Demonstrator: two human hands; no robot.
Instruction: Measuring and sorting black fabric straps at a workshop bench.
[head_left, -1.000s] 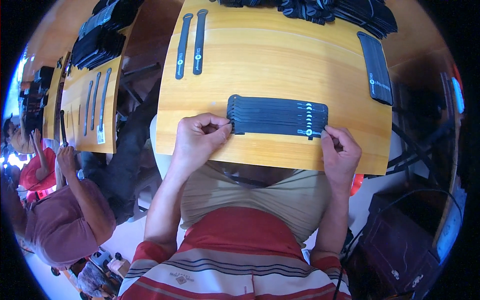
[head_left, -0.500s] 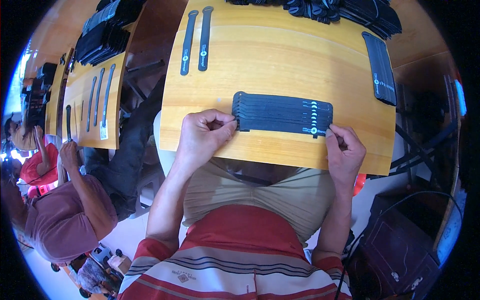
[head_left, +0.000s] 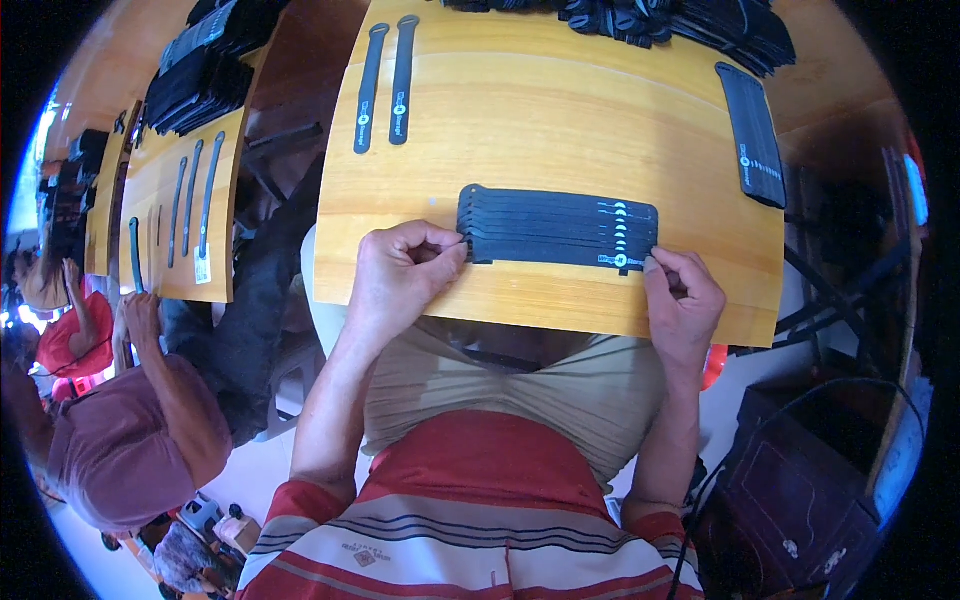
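A fanned stack of black straps lies across the front part of the wooden table. The straps overlap like steps, with holed, rounded ends at the left and white print near the right. My left hand pinches the lower left corner of the stack between thumb and forefinger. At the lower right corner, my right hand is closed with thumb and fingertips on the edge of the lowest strap. Small dark tabs peek out below the stack near both hands.
Two single black straps lie at the far left of the table. Another fanned stack sits by the right edge. Piles of black straps line the far edge. To the left, a co-worker works at another table.
The whole view has shifted slightly, so table and straps appear a little further left. Both hands keep their hold at the two lower corners of the stack.
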